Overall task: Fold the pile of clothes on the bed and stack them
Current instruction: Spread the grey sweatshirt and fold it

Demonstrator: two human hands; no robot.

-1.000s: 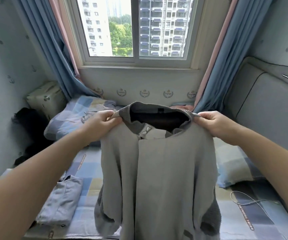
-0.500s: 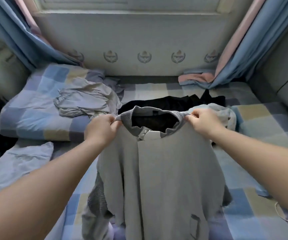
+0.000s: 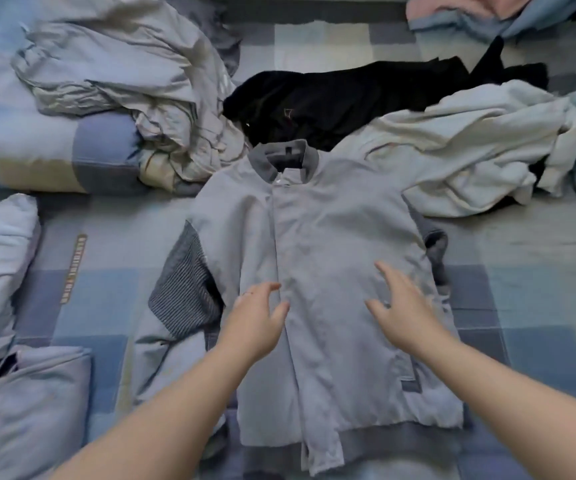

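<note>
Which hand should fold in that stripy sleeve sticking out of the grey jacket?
Left, probably. The stripy sleeve lies on the jacket's left side, close beside the open left hand. The right hand is over the other side and would have to cross.

Illumination is diffuse, moderately bright and cool-toned. Shadows are faint and soft-edged, confined to fabric folds around the fingers [image 3: 266, 289] of the left hand [image 3: 255, 323]. The fingers of the right hand [image 3: 404, 317] are smeared by motion blur, with ghosted outlines. Beyond the fingers, the black garment [image 3: 348, 95] falls to near-uniform dark with little fold detail. Far to the left and right of the fingers, the checks of the bed [image 3: 521, 306] bend and soften through wide-angle distortion. Overall sharpness is low.
</note>
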